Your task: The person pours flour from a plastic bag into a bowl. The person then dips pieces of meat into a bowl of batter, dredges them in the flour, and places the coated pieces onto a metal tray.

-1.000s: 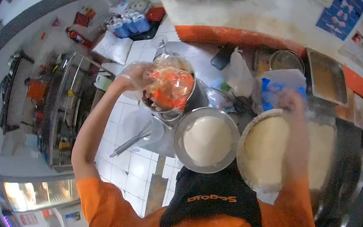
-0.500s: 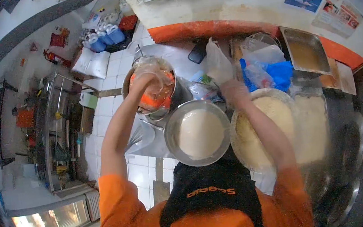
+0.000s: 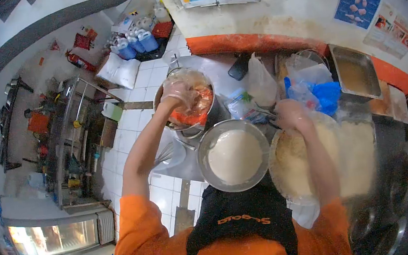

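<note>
At the upper middle stands a metal pot (image 3: 213, 107) holding clear plastic and red-orange contents (image 3: 193, 114). My left hand (image 3: 179, 93) is inside its rim, fingers closed on the clear plastic bag (image 3: 188, 76). Right of the pot, my right hand (image 3: 291, 113) is curled at a dark-handled thing above the rim of the flour-filled container; its fingers are blurred, and what they grip is unclear. Between my arms sits a metal bowl (image 3: 234, 156) of pale batter. Pale yellow flour (image 3: 292, 162) lies under my right forearm.
A whisk (image 3: 165, 153) lies left of the bowl. Behind are a phone (image 3: 239, 67), a white plastic bag (image 3: 261, 82), a blue bag (image 3: 328, 96) and a metal tray (image 3: 356, 73). More pale flour (image 3: 358, 157) fills a container at the right.
My left hand has lowered the bag with the red-orange contents into the pot. My right hand has moved from the blue bag leftward and down to the dark-handled thing.
</note>
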A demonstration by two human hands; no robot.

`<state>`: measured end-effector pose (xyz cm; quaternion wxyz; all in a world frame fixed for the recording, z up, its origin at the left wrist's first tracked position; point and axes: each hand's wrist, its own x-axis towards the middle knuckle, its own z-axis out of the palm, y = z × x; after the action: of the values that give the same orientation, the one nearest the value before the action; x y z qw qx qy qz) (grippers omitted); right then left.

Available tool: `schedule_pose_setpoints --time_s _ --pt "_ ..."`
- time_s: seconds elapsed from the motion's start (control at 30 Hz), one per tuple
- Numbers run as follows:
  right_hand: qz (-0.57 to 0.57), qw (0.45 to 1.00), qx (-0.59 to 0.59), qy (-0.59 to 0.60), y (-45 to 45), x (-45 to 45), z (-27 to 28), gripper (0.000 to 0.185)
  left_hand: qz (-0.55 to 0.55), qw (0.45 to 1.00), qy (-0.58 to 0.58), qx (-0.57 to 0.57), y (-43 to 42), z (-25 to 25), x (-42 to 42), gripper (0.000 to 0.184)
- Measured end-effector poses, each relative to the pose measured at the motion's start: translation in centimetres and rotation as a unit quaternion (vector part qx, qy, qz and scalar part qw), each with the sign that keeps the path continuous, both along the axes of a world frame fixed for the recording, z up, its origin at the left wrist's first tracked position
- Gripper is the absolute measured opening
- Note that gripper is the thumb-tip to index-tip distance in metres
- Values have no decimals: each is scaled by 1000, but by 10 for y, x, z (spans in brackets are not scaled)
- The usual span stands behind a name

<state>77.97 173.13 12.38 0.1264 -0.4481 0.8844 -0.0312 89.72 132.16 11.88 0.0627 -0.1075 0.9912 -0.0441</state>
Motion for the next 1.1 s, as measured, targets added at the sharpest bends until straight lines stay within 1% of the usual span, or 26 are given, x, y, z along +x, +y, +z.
schedule_pose_setpoints --time_s 0.03,0.07,0.1,0.13,0.2,0.23,0.27,0.3,0.33,0.4,0.43,0.5,0.57,0.6,0.63,0.67,0.73,0.77,0.83,0.87,0.9,0.93,0.97,1.0,1.07,1.1 --pt "-4 1000 0 -1 11 2 6 24 -33 996 80 -8 -8 -13 -3 47" --pt "15 997 -77 -14 24 4 9 25 -38 996 79 -9 -5 -7 -6 47" --pt "33 987 -152 -28 37 9 10 26 5 995 87 54 5 5 -7 49" --pt "26 988 -153 -29 45 16 11 26 48 988 94 116 14 18 -9 50" --pt "-90 949 -223 -206 56 27 13 26 32 986 120 113 25 27 -22 47" --pt "-90 948 -223 -206 59 31 15 26 146 973 98 153 22 22 -33 46" --pt "-126 903 -256 -320 61 35 19 30 258 945 74 189 18 16 -38 47" --pt "-157 844 -287 -425 61 37 21 34 237 953 79 172 22 11 -39 48" --pt "-153 845 -289 -424 64 39 4 34 190 966 91 149 26 5 -36 48" --pt "-179 722 -464 -480 65 41 -46 40 121 980 105 121 31 -2 -31 48" --pt "-166 741 -448 -472 61 38 -48 38 95 982 109 123 29 -6 -26 49" --pt "-162 735 -464 -467 60 43 -47 42 32 980 137 144 16 -13 -18 50" --pt "-162 727 -485 -458 57 44 -32 47 -76 954 202 207 -10 -17 -7 51" --pt "-181 770 -426 -438 57 48 -12 46 -127 936 228 237 -24 -14 -2 51" --pt "-201 808 -365 -417 57 50 -1 46 -38 994 55 86 11 52 3 42" --pt "-202 807 -366 -417 53 46 -9 46 -38 994 54 85 -2 53 7 42" --pt "-80 865 -411 -278 39 32 -30 47 -56 975 208 61 -38 51 20 29" --pt "-74 866 -409 -279 33 32 -15 47 -51 975 209 61 -29 73 29 29" --pt "-61 888 -348 -295 18 33 24 31 71 956 154 238 1 139 50 25" --pt "-51 889 -346 -296 7 19 3 31 80 955 159 236 -1 139 56 25" --pt "30 919 -361 -155 -5 -3 -37 32 11 958 215 191 -3 139 63 25" --pt "110 923 -369 -10 -16 -17 -56 32 -59 951 268 142 -5 139 70 26" --pt "83 953 -291 -13 -32 9 18 33 -52 950 273 140 -7 140 76 26" --pt "89 953 -291 -11 -45 11 39 33 -55 954 268 120 -9 143 79 25" --pt "61 982 -177 21 -62 10 67 41 -67 961 255 81 -13 147 81 23" --pt "60 982 -179 24 -73 13 90 41 -69 960 258 80 -18 146 81 23"
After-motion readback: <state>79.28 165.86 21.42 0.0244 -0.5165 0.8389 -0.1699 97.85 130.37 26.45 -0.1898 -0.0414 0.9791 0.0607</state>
